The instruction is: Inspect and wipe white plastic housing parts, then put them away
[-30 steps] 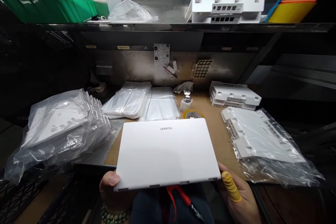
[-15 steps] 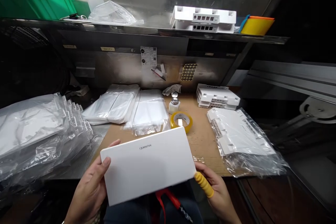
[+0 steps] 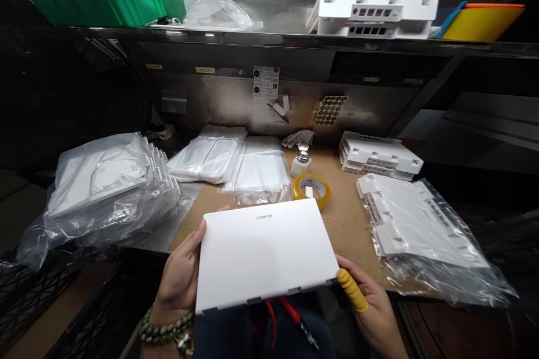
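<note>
Both my hands hold a flat white panel (image 3: 265, 252) with a HUAWEI logo near its far edge, over the front edge of the bench. My left hand (image 3: 182, 275) grips its left side, fingers along the edge, a bead bracelet on the wrist. My right hand (image 3: 373, 305) supports the near right corner, thumb in a yellow finger cot. A red-handled tool (image 3: 290, 314) lies in my lap under the panel.
On the brown bench (image 3: 341, 219) lie a yellow tape roll (image 3: 312, 188), a small pump bottle (image 3: 301, 161), clear bag stacks (image 3: 236, 162), white parts stacked (image 3: 379, 156) and bagged (image 3: 416, 230). Bagged panels (image 3: 105, 185) sit left. A shelf above holds a green bin (image 3: 92, 3) and white parts (image 3: 373, 14).
The panel has levelled out and shifted slightly right. My left hand now grips the left edge more from the side, and the view has swung back to the left.
</note>
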### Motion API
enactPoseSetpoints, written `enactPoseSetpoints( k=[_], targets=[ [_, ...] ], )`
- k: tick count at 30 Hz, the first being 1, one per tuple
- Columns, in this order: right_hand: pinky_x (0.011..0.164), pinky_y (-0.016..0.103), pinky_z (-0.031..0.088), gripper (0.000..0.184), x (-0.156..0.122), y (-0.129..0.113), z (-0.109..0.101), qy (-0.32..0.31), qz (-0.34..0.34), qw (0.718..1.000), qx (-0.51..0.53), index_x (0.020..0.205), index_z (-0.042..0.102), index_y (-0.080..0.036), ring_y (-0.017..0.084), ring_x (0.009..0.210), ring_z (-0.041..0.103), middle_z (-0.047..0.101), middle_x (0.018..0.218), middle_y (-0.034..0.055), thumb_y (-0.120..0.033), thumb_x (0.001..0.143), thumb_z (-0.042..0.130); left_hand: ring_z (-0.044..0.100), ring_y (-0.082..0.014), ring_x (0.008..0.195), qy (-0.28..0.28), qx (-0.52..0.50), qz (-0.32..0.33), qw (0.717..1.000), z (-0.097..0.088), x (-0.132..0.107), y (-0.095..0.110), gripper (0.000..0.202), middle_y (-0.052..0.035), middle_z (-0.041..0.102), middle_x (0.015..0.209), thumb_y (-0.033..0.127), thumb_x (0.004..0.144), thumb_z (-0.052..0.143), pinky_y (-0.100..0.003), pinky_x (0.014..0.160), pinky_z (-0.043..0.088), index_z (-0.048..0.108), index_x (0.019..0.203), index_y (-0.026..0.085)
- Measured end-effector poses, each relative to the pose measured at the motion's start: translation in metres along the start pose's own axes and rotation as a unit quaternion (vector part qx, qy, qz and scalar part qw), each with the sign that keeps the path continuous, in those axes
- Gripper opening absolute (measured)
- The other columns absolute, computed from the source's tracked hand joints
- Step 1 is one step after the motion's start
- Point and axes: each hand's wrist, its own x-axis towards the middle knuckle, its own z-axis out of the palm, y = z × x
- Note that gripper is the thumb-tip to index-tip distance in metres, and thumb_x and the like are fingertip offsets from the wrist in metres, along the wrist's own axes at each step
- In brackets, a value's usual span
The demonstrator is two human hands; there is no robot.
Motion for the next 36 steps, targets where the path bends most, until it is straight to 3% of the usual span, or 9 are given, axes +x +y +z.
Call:
enactPoseSetpoints(
  k=[5,10,13,16,19,21,27,36],
  targets=[
    [0.094,0.032,0.061,0.037,0.000,0.009,-0.010,-0.001,-0.030,0.999,-0.018,0.120,0.079,-0.030,0.027,0.108,0.076,0.078,0.122,0.0091,-0.044,0.085,0.077,0.076,-0.0328,0.100,0.013,0.060,0.053,0.997,-0.008,0.002,-0.006,0.049,-0.0116,0.080,0.109,0.045,0.083,0.079,-0.045,0.092,0.062,0.073,0.125,0.020],
    [0.097,0.035,0.060,0.035,0.003,0.017,-0.018,0.026,-0.076,0.996,-0.040,0.117,0.080,-0.029,0.031,0.116,0.073,0.077,0.123,0.0094,-0.044,0.085,0.076,0.074,-0.0305,0.100,-0.029,0.221,0.200,0.954,-0.016,-0.002,-0.012,0.036,-0.0095,0.082,0.094,0.049,0.069,0.091,-0.033,0.086,0.060,0.083,0.090,0.020],
    [0.109,0.043,0.054,0.035,0.007,0.017,-0.022,0.014,-0.079,0.994,-0.072,0.121,0.078,-0.029,0.033,0.127,0.066,0.074,0.130,0.0096,-0.044,0.089,0.072,0.073,-0.0331,0.102,-0.082,0.261,0.275,0.922,-0.013,-0.009,-0.013,0.028,-0.0099,0.081,0.084,0.049,0.071,0.090,-0.043,0.103,0.054,0.083,0.079,0.022],
    [0.120,0.052,0.040,0.037,0.010,0.012,-0.023,-0.013,-0.080,0.992,-0.095,0.126,0.075,-0.029,0.036,0.138,0.056,0.068,0.139,0.0094,-0.041,0.092,0.069,0.074,-0.0321,0.090,-0.135,0.277,0.320,0.896,-0.008,-0.014,-0.014,0.023,-0.0102,0.081,0.081,0.047,0.076,0.086,-0.053,0.110,0.048,0.084,0.079,0.024],
    [0.123,0.050,0.036,0.044,0.009,0.005,-0.019,-0.005,-0.063,0.995,-0.075,0.135,0.069,-0.030,0.033,0.144,0.050,0.061,0.149,0.0071,-0.039,0.093,0.069,0.075,-0.0306,0.086,-0.162,0.301,0.333,0.879,-0.006,-0.014,-0.015,0.016,-0.0095,0.082,0.084,0.041,0.080,0.083,-0.055,0.111,0.047,0.085,0.085,0.026],
    [0.121,0.047,0.041,0.046,0.007,-0.002,-0.014,0.014,-0.053,0.997,-0.050,0.137,0.067,-0.029,0.033,0.143,0.051,0.060,0.150,0.0071,-0.039,0.092,0.070,0.075,-0.0313,0.088,-0.170,0.314,0.329,0.874,-0.007,-0.013,-0.016,0.014,-0.0094,0.082,0.087,0.039,0.082,0.082,-0.056,0.112,0.046,0.085,0.087,0.027],
    [0.113,0.043,0.051,0.043,0.007,-0.009,-0.006,0.038,-0.069,0.995,-0.061,0.131,0.070,-0.031,0.031,0.128,0.066,0.073,0.132,0.0071,-0.036,0.088,0.076,0.075,-0.0318,0.090,-0.172,0.332,0.311,0.874,-0.010,-0.009,-0.019,0.014,-0.0083,0.082,0.088,0.040,0.083,0.081,-0.056,0.112,0.046,0.085,0.087,0.027],
    [0.109,0.045,0.054,0.039,0.009,0.001,-0.007,0.034,-0.072,0.994,-0.069,0.127,0.073,-0.029,0.031,0.123,0.068,0.076,0.126,0.0084,-0.037,0.089,0.075,0.075,-0.0352,0.094,-0.157,0.345,0.294,0.877,-0.009,-0.008,-0.017,0.019,-0.0104,0.082,0.089,0.043,0.083,0.080,-0.057,0.113,0.044,0.085,0.085,0.025]
  ],
)
